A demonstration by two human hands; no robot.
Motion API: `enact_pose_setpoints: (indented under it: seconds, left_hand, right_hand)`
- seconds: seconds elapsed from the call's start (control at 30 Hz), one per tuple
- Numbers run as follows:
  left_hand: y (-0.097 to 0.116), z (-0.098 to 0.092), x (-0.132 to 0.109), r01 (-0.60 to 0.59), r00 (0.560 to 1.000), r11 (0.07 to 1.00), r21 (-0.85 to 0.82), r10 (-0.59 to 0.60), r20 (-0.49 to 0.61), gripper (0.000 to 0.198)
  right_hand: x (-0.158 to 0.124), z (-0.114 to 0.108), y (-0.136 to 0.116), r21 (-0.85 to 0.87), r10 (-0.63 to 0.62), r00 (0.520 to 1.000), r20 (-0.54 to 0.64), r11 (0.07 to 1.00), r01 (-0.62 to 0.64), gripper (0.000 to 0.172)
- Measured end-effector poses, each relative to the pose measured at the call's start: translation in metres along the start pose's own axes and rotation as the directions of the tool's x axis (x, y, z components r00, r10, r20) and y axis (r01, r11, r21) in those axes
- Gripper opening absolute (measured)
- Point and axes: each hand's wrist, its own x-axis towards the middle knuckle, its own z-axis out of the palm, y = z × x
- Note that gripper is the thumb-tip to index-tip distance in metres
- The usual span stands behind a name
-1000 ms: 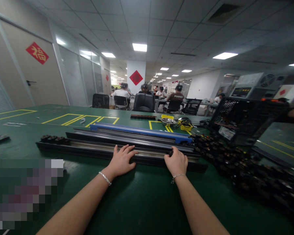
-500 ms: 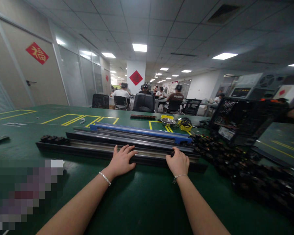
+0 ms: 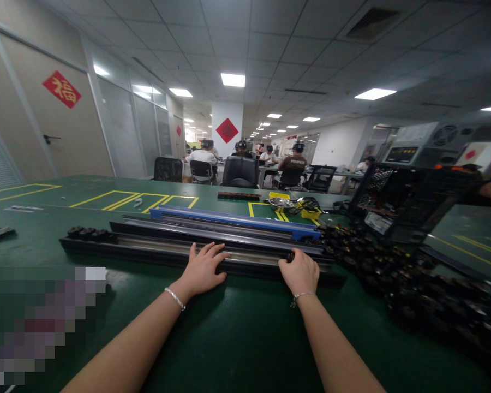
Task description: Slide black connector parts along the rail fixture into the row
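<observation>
A long black rail (image 3: pixel 147 248) lies across the green table (image 3: pixel 237 338) in front of me. My left hand (image 3: pixel 202 269) rests flat on the rail's near edge, fingers spread. My right hand (image 3: pixel 301 271) is curled on the rail further right, pinching a small black part (image 3: pixel 289 255) at the rail's groove. Behind lie more rails, one with a blue edge (image 3: pixel 229 217). A row of small black parts (image 3: pixel 88 233) sits at the rail's left end.
A heap of small black parts (image 3: pixel 413 284) covers the table at right, beside a black mesh crate (image 3: pixel 409 202). A metal bowl (image 3: pixel 279 202) and yellow items stand further back. Several people sit at desks in the distance. A blurred patch covers the lower left.
My right hand has slid slightly to the right along the rail. My left hand has stayed in place.
</observation>
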Motion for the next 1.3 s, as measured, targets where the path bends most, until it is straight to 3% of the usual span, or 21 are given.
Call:
enact_pose_setpoints:
  seconds: [0.3,0.93,1.3]
  left_hand:
    - [-0.001,0.000,0.000,-0.004,1.000,1.000,-0.008,0.004,-0.004,0.049]
    - [-0.001,0.000,0.000,0.000,1.000,1.000,-0.013,0.000,0.000,0.049]
    - [0.002,-0.002,0.000,0.015,1.000,1.000,-0.017,-0.014,0.018,0.049]
  right_hand:
    - [0.002,0.003,0.010,-0.013,-0.010,1.000,-0.022,1.000,0.010,0.043]
    - [0.006,-0.013,0.012,0.002,0.067,0.990,0.121,0.998,-0.068,0.044]
    - [0.004,-0.006,0.016,-0.034,0.038,0.999,-0.008,0.999,-0.038,0.042]
